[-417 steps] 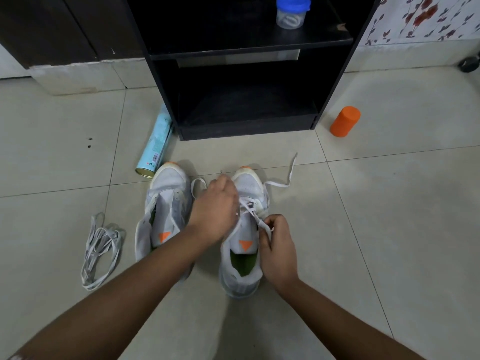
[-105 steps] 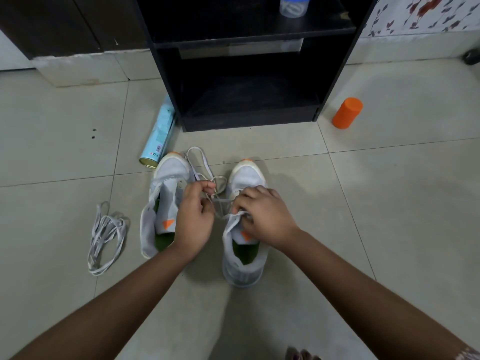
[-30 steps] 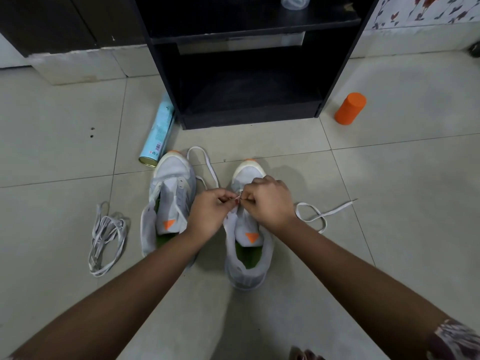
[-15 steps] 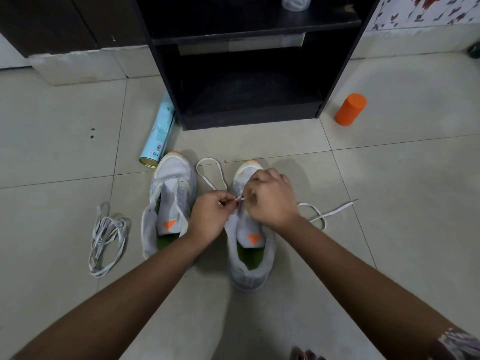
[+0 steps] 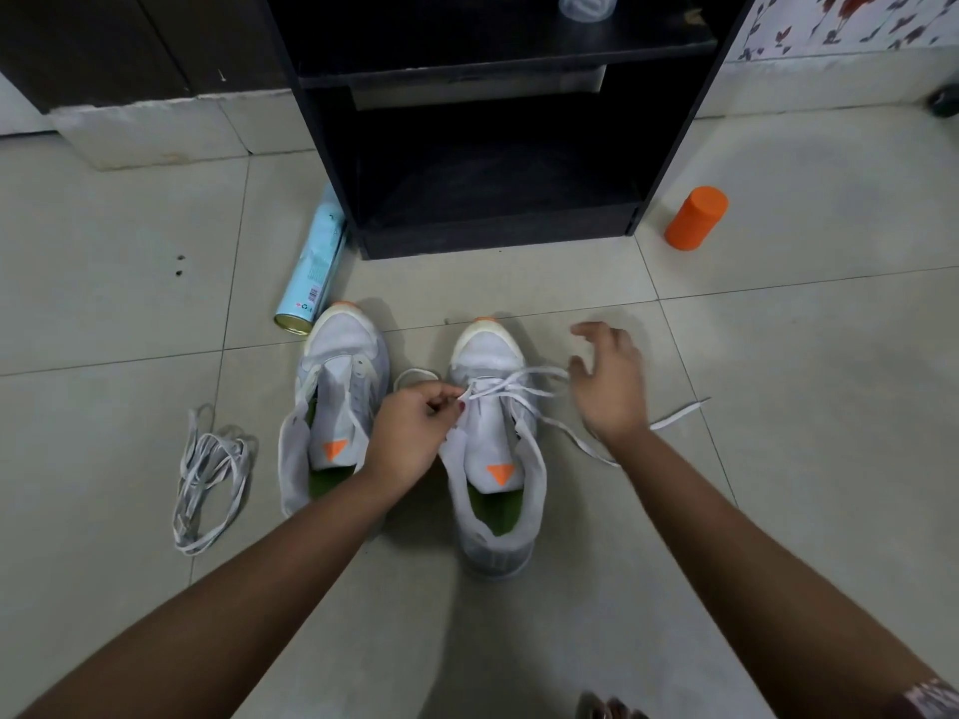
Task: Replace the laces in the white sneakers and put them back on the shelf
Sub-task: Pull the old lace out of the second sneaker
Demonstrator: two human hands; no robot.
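Your right hand [image 5: 610,391] has let go and swung out to the right since half a second ago, when both hands were pinched together over the toe of the right sneaker [image 5: 488,443]. It now hovers wide, fingers spread, holding nothing, just beside that shoe's toe. Your left hand [image 5: 410,438] pinches the white lace [image 5: 680,413] between thumb and fingertips at the shoe's left side, low on the eyelets. From there the lace crosses the toe end, and one free end trails out over the floor [image 5: 778,511] to the right.

You have two white sneakers side by side near the middle of the floor, toes toward the one black shelf [image 5: 498,241]; the left sneaker [image 5: 342,355] carries no lace. One loose bundle of laces [image 5: 207,474] lies left of the shoes. One pale blue can [image 5: 314,267] lies against the shelf's left foot, and one orange cylinder [image 5: 696,219] stands off its right corner.
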